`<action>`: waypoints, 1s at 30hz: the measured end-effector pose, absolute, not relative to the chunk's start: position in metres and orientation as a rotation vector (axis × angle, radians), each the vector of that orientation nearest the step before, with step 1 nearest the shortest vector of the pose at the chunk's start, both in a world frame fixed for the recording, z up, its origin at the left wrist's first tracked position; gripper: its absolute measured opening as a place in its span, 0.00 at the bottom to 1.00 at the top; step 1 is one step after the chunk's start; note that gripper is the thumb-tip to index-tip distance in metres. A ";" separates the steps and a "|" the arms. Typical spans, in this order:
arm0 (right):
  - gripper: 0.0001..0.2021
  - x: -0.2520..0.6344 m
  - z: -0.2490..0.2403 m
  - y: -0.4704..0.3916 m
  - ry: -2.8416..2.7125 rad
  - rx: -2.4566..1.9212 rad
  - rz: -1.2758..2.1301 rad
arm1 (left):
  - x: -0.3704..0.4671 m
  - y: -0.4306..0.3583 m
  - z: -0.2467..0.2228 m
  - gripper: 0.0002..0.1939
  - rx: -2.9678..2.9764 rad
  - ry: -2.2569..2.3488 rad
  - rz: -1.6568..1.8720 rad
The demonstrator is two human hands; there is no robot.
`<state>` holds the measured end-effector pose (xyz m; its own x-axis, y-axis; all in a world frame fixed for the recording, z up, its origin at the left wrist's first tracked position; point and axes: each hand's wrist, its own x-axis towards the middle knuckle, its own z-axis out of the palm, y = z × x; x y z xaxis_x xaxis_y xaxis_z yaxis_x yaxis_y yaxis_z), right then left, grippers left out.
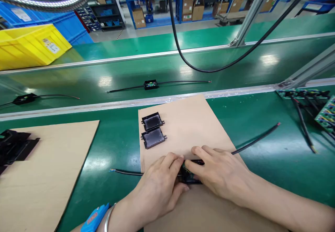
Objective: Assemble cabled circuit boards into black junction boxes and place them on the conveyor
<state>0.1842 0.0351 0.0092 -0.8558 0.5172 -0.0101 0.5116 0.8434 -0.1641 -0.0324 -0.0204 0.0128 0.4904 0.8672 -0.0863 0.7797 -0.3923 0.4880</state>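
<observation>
A black housing (192, 177) with a circuit board inside lies on a brown cardboard sheet (193, 120). My left hand (163, 183) grips its left end, fingers and thumb closed round it. Over its right part, my right hand (221, 171) presses with bent fingers and holds it too. One black cable (128, 172) runs out to the left, and another black cable (258, 142) runs out to the right. Two black plastic covers (152, 121) (154, 137) rest near the sheet's upper left corner. My hands hide much of the housing.
Another cardboard sheet (52, 165) with black parts (15, 148) is at left. Circuit boards with cables (327, 113) lie at right. Beyond a metal rail (117, 104) are two cabled units (151, 84) (24, 99). A black cable (209, 70) hangs above; a yellow bin (28, 47) stands upper left.
</observation>
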 end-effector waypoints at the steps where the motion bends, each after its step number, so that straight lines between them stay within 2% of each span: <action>1: 0.08 0.185 0.009 0.036 -2.993 -0.825 0.268 | -0.031 -0.021 0.011 0.26 2.291 1.376 0.254; 6: 0.03 0.186 0.009 0.037 -2.968 -0.899 0.321 | -0.027 -0.024 0.005 0.26 2.336 1.409 0.250; 12: 0.03 0.181 0.013 0.039 -2.939 -0.887 0.438 | -0.033 -0.018 0.013 0.27 2.143 1.361 0.272; 16: 0.05 0.182 0.006 0.037 -2.872 -0.884 0.525 | -0.033 -0.006 0.029 0.08 2.000 1.445 0.137; 17: 0.05 0.183 0.004 0.037 -2.859 -0.880 0.531 | -0.032 -0.003 0.033 0.06 2.023 1.446 0.080; 20: 0.05 0.183 0.001 0.036 -2.826 -0.876 0.529 | -0.028 -0.003 0.038 0.10 2.257 1.352 -0.010; 23: 0.05 0.184 0.000 0.036 -2.805 -0.873 0.531 | -0.026 -0.011 0.032 0.12 2.544 1.333 0.051; 30: 0.05 0.184 -0.003 0.035 -2.759 -0.871 0.516 | -0.028 -0.029 0.004 0.12 2.894 1.396 0.049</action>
